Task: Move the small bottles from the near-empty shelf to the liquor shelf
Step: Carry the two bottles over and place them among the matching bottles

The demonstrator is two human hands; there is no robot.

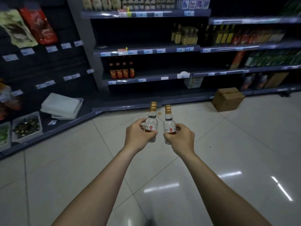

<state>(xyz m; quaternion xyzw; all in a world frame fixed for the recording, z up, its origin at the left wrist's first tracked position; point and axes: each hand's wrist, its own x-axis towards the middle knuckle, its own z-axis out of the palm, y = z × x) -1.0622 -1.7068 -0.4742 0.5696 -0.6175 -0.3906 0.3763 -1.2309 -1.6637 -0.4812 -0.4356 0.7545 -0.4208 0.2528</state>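
Both arms reach out over the tiled floor point(211, 144). The left hand point(138, 136) has its grip clamped on one small bottle point(152, 123), the right hand point(180, 138) on another point(169, 123) (both upright, gold-capped), just beside each other. Beyond stand shelves point(146, 79) with dark bottles point(122, 69).

- A cardboard box point(227, 99) sits on the tiled floor point(228, 144) ahead of me.
- Stacked white trays point(61, 106) lie to my left.
- Dark sauce bottles point(121, 68) stand upright together.
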